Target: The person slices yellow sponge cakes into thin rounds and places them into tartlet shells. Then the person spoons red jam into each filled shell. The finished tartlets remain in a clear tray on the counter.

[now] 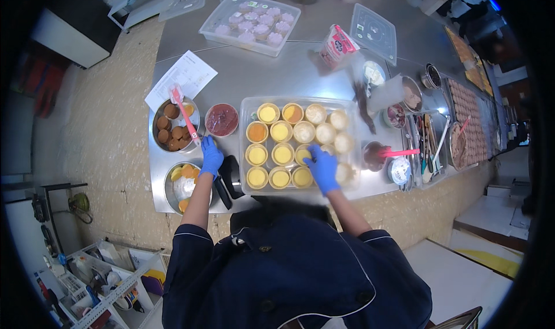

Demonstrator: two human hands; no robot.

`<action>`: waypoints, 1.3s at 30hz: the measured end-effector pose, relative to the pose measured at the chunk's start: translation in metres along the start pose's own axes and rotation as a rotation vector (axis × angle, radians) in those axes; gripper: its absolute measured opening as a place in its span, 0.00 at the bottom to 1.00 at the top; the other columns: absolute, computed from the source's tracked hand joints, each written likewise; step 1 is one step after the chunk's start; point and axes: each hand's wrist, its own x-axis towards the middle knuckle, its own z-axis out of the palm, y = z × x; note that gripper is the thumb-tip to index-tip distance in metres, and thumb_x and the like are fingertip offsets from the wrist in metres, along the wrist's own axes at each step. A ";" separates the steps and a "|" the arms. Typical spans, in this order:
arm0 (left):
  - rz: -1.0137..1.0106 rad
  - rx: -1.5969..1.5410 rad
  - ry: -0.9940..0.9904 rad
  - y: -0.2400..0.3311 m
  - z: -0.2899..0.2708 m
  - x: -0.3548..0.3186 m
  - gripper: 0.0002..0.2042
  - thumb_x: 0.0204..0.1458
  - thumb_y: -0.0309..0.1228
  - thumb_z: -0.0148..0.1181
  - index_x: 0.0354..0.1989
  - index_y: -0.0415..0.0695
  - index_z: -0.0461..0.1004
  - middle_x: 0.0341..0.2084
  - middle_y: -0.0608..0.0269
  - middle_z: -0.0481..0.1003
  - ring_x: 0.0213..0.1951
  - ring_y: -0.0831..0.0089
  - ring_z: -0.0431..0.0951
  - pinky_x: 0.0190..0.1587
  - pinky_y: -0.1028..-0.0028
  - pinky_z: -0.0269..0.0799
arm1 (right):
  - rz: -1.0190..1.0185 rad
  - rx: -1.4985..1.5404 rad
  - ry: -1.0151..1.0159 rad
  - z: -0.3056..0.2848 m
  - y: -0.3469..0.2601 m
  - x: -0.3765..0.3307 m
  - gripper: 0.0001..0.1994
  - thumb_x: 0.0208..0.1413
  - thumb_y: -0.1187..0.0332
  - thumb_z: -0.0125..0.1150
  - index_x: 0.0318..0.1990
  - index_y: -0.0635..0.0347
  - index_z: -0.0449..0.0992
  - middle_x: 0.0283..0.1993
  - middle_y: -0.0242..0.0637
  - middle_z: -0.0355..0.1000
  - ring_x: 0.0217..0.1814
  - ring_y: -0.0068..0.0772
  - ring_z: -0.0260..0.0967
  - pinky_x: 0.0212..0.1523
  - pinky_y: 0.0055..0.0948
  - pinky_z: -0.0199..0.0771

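Where the steel desk (300, 75) runs widest, crowded from edge to edge. Bare steel mainly between the sheet of paper (182, 77) and the clear tray of cups (300, 144), with a narrow strip along the near edge. Tray sitting close to that near edge, packed with small round cups of yellow and orange filling. Left of it, a red sauce tub (222, 120), a metal bowl of brown cakes (175, 125) and a second bowl (186, 186) at the corner. Right hand (322, 168) in a blue glove, forearm angled up from below, reaching into the tray's near right part, fingers curled down over a cup there; grip hidden, cannot tell. Left hand (211, 157), also gloved, just outside the tray's left wall, fingers loosely bent, palm down on the desk, holding nothing visible.
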 end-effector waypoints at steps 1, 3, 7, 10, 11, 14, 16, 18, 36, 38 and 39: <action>-0.055 0.017 -0.042 0.003 -0.001 0.007 0.31 0.41 0.21 0.45 0.59 0.34 0.48 0.58 0.35 0.48 0.60 0.39 0.46 0.63 0.59 0.42 | -0.026 -0.068 -0.009 0.000 -0.004 0.001 0.16 0.43 0.64 0.63 0.41 0.54 0.68 0.31 0.34 0.72 0.32 0.37 0.70 0.35 0.39 0.63; -0.022 0.205 0.019 0.011 -0.007 0.012 0.26 0.40 0.20 0.47 0.54 0.36 0.56 0.53 0.38 0.55 0.54 0.44 0.60 0.54 0.59 0.59 | -0.059 -0.156 0.040 -0.001 -0.009 0.001 0.17 0.43 0.64 0.62 0.41 0.48 0.66 0.38 0.32 0.71 0.38 0.35 0.68 0.37 0.40 0.60; -0.035 0.270 0.005 0.020 -0.022 0.013 0.20 0.39 0.19 0.51 0.45 0.40 0.63 0.44 0.45 0.63 0.39 0.51 0.71 0.39 0.61 0.71 | -0.172 -0.292 0.074 -0.005 -0.006 -0.003 0.13 0.44 0.66 0.59 0.40 0.47 0.68 0.41 0.31 0.68 0.40 0.34 0.65 0.38 0.39 0.60; 0.012 0.092 0.029 0.025 -0.028 0.002 0.20 0.40 0.20 0.53 0.46 0.40 0.63 0.42 0.45 0.65 0.41 0.50 0.70 0.42 0.61 0.69 | -0.230 -0.283 0.070 -0.003 -0.001 -0.006 0.10 0.45 0.67 0.57 0.38 0.46 0.71 0.41 0.30 0.68 0.39 0.34 0.65 0.38 0.38 0.60; 0.031 0.022 0.066 0.027 -0.031 -0.008 0.21 0.40 0.20 0.53 0.46 0.40 0.63 0.42 0.45 0.65 0.41 0.50 0.70 0.42 0.61 0.68 | -0.222 -0.255 0.057 -0.003 0.001 -0.007 0.09 0.45 0.67 0.56 0.37 0.46 0.72 0.41 0.30 0.68 0.39 0.33 0.65 0.38 0.37 0.60; 0.003 -0.173 0.110 0.046 -0.049 -0.044 0.21 0.43 0.24 0.56 0.48 0.39 0.62 0.42 0.47 0.66 0.44 0.52 0.69 0.46 0.63 0.66 | -0.245 -0.212 0.092 -0.004 0.002 -0.007 0.10 0.44 0.70 0.54 0.36 0.46 0.73 0.45 0.29 0.68 0.40 0.34 0.64 0.38 0.37 0.60; -0.006 -0.329 0.167 0.070 -0.065 -0.062 0.22 0.44 0.26 0.58 0.49 0.39 0.61 0.43 0.50 0.66 0.46 0.55 0.69 0.47 0.65 0.66 | -0.293 -0.246 0.030 -0.006 0.000 -0.008 0.11 0.43 0.72 0.52 0.37 0.46 0.73 0.47 0.29 0.68 0.40 0.34 0.64 0.38 0.37 0.60; 0.011 -0.551 0.263 0.098 -0.082 -0.080 0.23 0.45 0.26 0.60 0.51 0.39 0.60 0.43 0.53 0.67 0.46 0.59 0.69 0.48 0.68 0.66 | -0.323 -0.266 -0.006 -0.011 -0.004 -0.010 0.14 0.42 0.74 0.51 0.37 0.45 0.74 0.49 0.29 0.68 0.40 0.34 0.64 0.38 0.36 0.59; 0.780 -0.124 -0.132 0.254 0.005 0.009 0.12 0.48 0.31 0.55 0.39 0.39 0.67 0.48 0.56 0.66 0.49 0.60 0.67 0.49 0.67 0.65 | -0.009 0.466 0.254 -0.059 0.041 -0.031 0.13 0.44 0.82 0.47 0.33 0.54 0.75 0.37 0.40 0.72 0.39 0.43 0.68 0.40 0.35 0.66; 0.821 -0.052 -0.098 0.251 0.008 0.008 0.10 0.48 0.31 0.54 0.36 0.39 0.68 0.51 0.55 0.65 0.51 0.59 0.65 0.50 0.66 0.64 | -0.055 0.314 0.225 -0.055 0.040 -0.032 0.13 0.42 0.81 0.48 0.33 0.54 0.75 0.38 0.39 0.71 0.40 0.41 0.67 0.41 0.36 0.65; 0.845 -0.036 -0.028 0.251 0.009 0.006 0.09 0.48 0.31 0.54 0.36 0.40 0.68 0.51 0.55 0.65 0.52 0.59 0.65 0.50 0.65 0.64 | -0.081 0.244 0.213 -0.052 0.038 -0.032 0.13 0.41 0.81 0.49 0.34 0.54 0.74 0.38 0.38 0.71 0.40 0.40 0.67 0.41 0.36 0.65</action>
